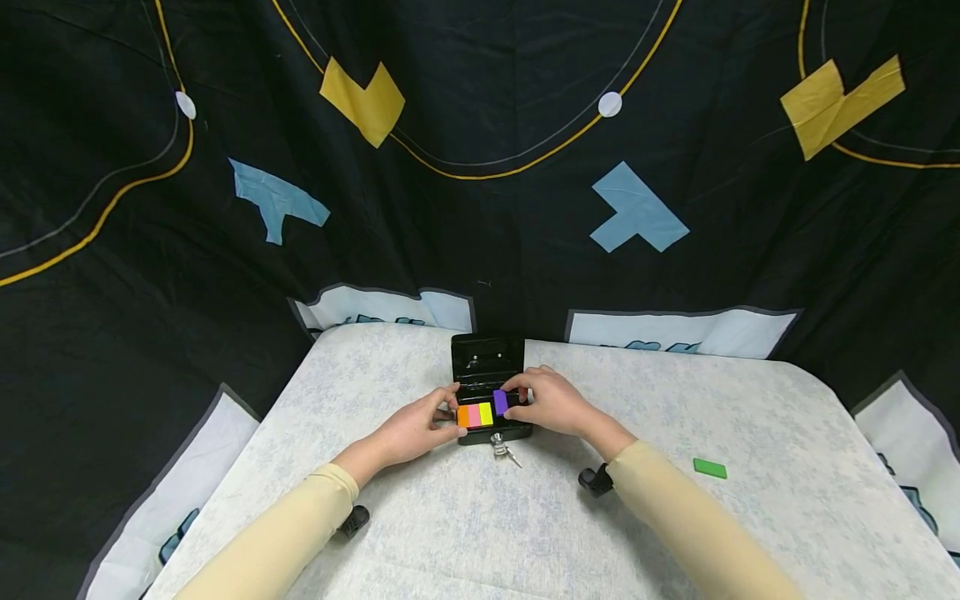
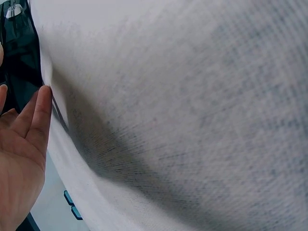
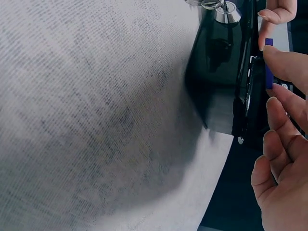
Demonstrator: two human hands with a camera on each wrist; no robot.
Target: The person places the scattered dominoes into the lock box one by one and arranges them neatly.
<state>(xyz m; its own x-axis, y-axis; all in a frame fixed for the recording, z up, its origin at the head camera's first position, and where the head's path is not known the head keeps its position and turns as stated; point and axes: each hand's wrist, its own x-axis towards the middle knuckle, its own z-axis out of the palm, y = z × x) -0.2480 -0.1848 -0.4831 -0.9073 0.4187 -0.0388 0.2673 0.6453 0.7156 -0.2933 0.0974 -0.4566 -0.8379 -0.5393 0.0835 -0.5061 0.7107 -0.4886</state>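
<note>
Purple block, a small plain oblong of deep violet, sits between the thumb and forefinger of the right hand, which pinches it across its long ends over the black box. In the head view its broad face shows as a slightly slanted rectangle; in the right wrist view it appears nearly edge-on, a narrow straight bar. The right hand's remaining fingers are loosely bent, clear of the block. Whether its underside touches the box cannot be told.

The left hand rests against the box's near left corner, its fingers loosely extended and the gap to the thumb wide. Just right of its fingertips lie three bright blocks side by side: orange, pink and yellow. Beyond both hands the box's glossy lid stands raised. Silvery keys hang at the front, between the hands. Well right of the right hand, a green block lies flat on the table.
</note>
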